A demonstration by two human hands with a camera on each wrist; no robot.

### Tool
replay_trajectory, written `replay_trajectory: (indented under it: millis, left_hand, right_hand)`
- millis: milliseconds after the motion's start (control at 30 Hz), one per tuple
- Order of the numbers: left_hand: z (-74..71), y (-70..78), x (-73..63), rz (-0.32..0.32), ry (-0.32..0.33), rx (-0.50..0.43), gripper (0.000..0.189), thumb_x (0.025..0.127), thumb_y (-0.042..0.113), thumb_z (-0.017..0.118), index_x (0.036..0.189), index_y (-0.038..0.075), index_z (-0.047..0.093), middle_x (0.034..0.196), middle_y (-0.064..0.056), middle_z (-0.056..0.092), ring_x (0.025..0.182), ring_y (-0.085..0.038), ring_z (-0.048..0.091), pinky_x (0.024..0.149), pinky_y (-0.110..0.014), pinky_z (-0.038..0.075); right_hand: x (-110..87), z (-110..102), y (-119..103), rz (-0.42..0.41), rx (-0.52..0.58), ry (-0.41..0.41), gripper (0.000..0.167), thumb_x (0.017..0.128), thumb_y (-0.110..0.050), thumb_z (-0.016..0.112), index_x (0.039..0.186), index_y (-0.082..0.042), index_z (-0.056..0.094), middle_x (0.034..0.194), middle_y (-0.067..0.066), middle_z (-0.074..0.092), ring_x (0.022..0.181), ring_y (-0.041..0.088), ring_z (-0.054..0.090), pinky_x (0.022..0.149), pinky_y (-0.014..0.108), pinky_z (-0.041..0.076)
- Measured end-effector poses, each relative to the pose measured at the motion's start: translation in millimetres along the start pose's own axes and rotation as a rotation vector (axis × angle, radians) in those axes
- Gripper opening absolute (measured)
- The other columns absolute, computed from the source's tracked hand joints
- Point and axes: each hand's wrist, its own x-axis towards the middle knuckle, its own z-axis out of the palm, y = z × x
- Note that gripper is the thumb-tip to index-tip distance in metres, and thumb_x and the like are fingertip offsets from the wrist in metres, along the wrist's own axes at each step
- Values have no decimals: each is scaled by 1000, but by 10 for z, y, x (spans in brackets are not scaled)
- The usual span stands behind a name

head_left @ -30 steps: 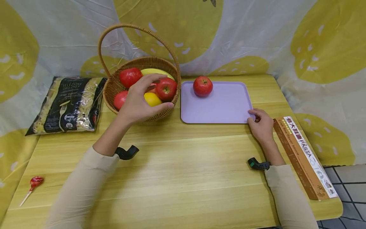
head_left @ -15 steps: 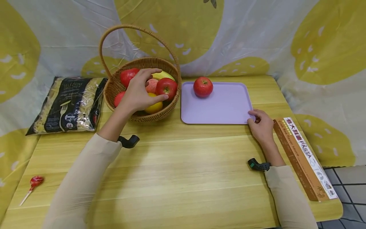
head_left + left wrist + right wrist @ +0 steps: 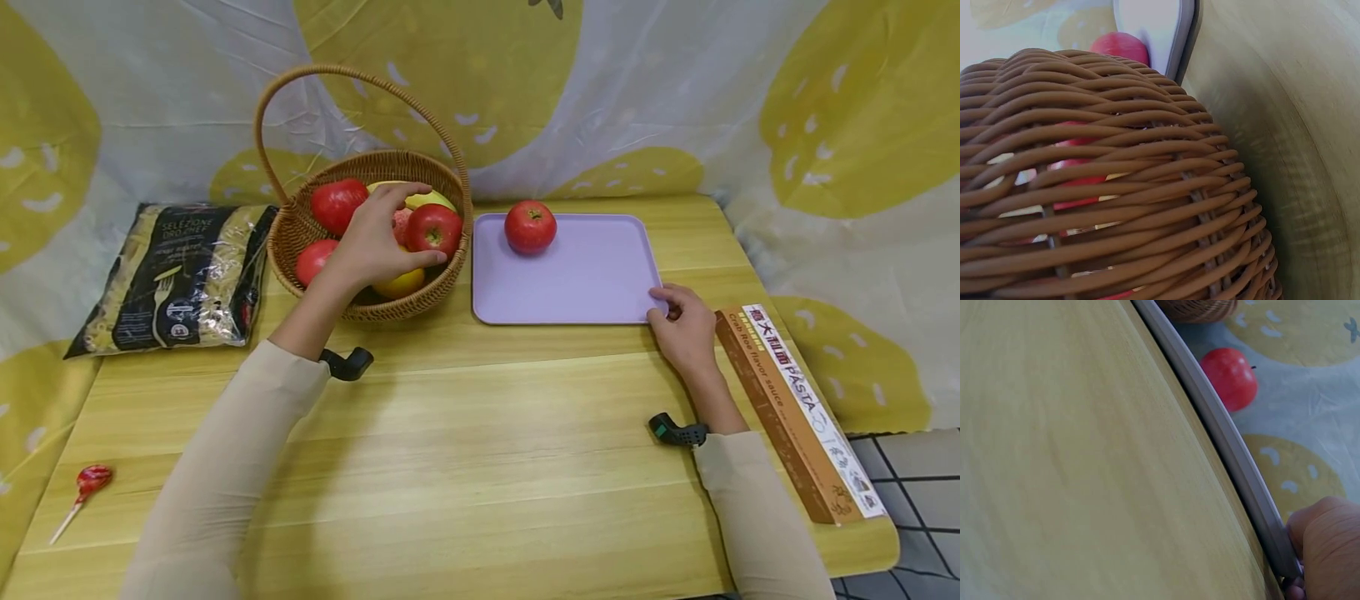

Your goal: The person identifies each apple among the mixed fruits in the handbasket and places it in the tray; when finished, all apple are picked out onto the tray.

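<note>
My left hand [image 3: 377,243] reaches into the wicker basket [image 3: 390,310], its thumb and fingers spread around a red apple [image 3: 433,227]. The thumb lies at that apple's lower edge; whether it touches cannot be made out. Beside it, partly covered by the hand, are a yellow fruit [image 3: 401,286], a pinkish fruit [image 3: 401,223] and a banana [image 3: 438,199]. At the near right corner of the lilac tray [image 3: 585,275], my right hand [image 3: 685,329] pinches the rim. Another red apple [image 3: 530,227] sits at the tray's far left. In the left wrist view the basket wall [image 3: 1104,187] hides the hand.
The basket's tall handle [image 3: 360,73] arches behind the left hand. To its left lies a black pasta bag [image 3: 183,275]. A long pasta box [image 3: 798,412] stands right of the right hand. A lollipop [image 3: 92,481] lies near the front left.
My left hand has lowered into the basket, then shifted slightly right, closer around the red apple. The right hand and the tray have stayed in place.
</note>
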Motion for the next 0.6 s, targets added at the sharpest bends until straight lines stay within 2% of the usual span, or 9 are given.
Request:
replay_trajectory:
  millis: [267,600]
  left_hand:
    - [-1,3,49,-12,-42,29,89,77,38,90,153,20,47,160,-12,40,146,-37,39,117,-64,36]
    - [83,-39,58,-15,-96,44,93,75,36,91,155,24,44,159,-14,39,145,-38,39,114,-64,41]
  right_hand:
    - [12,-13,-28,3,0,-1,36,92,-7,62,126,2,72,139,18,64,101,27,59,77,11,38]
    - [-7,-12,10,-2,-12,-8,37,91,-7,62,126,1,71,138,19,64,103,29,60,78,12,38]
